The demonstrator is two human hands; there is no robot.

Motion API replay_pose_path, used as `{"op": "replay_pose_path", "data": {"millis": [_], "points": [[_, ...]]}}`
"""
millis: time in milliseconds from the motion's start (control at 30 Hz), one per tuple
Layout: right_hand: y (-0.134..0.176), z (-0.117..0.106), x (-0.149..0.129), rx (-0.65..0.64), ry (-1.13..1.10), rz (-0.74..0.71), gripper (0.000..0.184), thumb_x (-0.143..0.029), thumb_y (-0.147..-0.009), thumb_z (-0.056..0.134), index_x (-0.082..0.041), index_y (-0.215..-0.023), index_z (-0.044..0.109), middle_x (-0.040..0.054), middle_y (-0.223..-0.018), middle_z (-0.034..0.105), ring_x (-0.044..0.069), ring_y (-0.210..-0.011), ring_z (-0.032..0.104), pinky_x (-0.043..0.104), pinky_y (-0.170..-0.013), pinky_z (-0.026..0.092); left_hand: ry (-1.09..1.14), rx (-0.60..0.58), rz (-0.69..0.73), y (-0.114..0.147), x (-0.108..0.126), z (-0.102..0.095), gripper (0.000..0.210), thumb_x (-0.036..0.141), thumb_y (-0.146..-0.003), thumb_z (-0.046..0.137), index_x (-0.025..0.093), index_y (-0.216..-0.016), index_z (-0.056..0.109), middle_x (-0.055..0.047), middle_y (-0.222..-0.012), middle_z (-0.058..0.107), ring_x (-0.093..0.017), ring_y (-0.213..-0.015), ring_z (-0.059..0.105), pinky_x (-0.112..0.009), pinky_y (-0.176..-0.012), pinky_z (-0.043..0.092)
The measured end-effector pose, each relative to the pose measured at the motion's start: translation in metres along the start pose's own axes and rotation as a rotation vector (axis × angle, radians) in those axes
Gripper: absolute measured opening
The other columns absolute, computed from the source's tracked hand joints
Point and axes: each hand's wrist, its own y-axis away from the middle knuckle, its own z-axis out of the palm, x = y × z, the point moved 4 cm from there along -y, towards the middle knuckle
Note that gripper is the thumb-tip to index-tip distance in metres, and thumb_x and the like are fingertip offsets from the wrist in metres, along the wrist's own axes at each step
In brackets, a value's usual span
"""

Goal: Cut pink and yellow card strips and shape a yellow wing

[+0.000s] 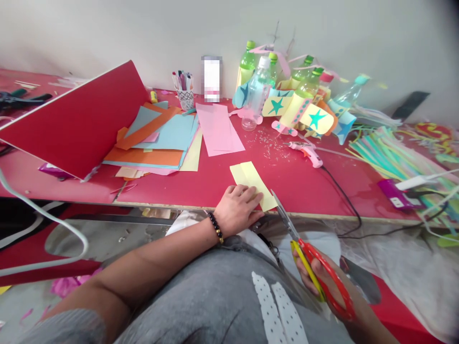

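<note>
My left hand (238,205) lies palm down at the table's front edge, fingers outstretched over a pale yellow paper strip (253,177). The strip appears to be folded or in overlapping layers, and part of it is hidden under the fingers. Lower right, my right hand (315,272) is closed around the red and yellow handles of a pair of scissors (287,220). The scissor blades look nearly together and point up toward the strip's near corner.
Coloured paper sheets (168,131) and pink paper (218,129) lie behind. Bottle airplanes (297,105) stand at the back right, near a pink glue gun (306,153) with a trailing cord. A red board (89,114) leans at left; a pen cup (185,98) stands by a phone (211,79).
</note>
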Motion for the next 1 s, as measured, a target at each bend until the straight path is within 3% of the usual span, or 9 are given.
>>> {"op": "replay_pose_path", "data": {"millis": [267,400,533,1000], "points": [[0.0,0.0,-0.001,0.006,0.031,0.029,0.045,-0.064,-0.076,0.054,-0.022,-0.09,0.053,-0.004,-0.063,0.046,0.006,-0.041,0.037,0.02,-0.038,0.031,0.001,-0.012,0.003,0.0,0.0,-0.001,0.046,0.049,-0.092,0.04,0.023,-0.128,0.049,-0.008,-0.13,0.05,-0.026,-0.112,0.043,-0.041,-0.09,0.036],[-0.002,0.001,0.0,-0.054,-0.008,0.087,0.047,-0.066,-0.074,0.056,-0.022,-0.089,0.051,-0.0043,-0.063,0.046,0.006,-0.04,0.036,0.02,-0.038,0.029,0.0,-0.018,0.003,0.0,0.0,-0.001,0.046,0.049,-0.092,0.038,0.023,-0.129,0.048,-0.008,-0.13,0.05,-0.026,-0.112,0.043,-0.041,-0.09,0.035],[-0.003,0.002,-0.002,-0.075,0.014,0.055,0.041,-0.063,-0.081,0.049,-0.022,-0.087,0.049,-0.0042,-0.063,0.046,0.005,-0.041,0.034,0.02,-0.039,0.027,-0.004,-0.016,0.004,0.0,0.0,-0.001,0.046,0.049,-0.092,0.039,0.023,-0.128,0.049,-0.008,-0.129,0.05,-0.026,-0.111,0.043,-0.041,-0.09,0.035],[-0.007,-0.003,0.01,-0.089,0.04,0.078,0.048,-0.067,-0.075,0.054,-0.021,-0.083,0.046,-0.0057,-0.06,0.043,0.003,-0.035,0.031,0.018,-0.033,0.024,-0.001,0.012,0.01,0.0,0.0,-0.001,0.046,0.05,-0.092,0.04,0.022,-0.127,0.049,-0.009,-0.128,0.052,-0.026,-0.111,0.045,-0.041,-0.09,0.036]]}}
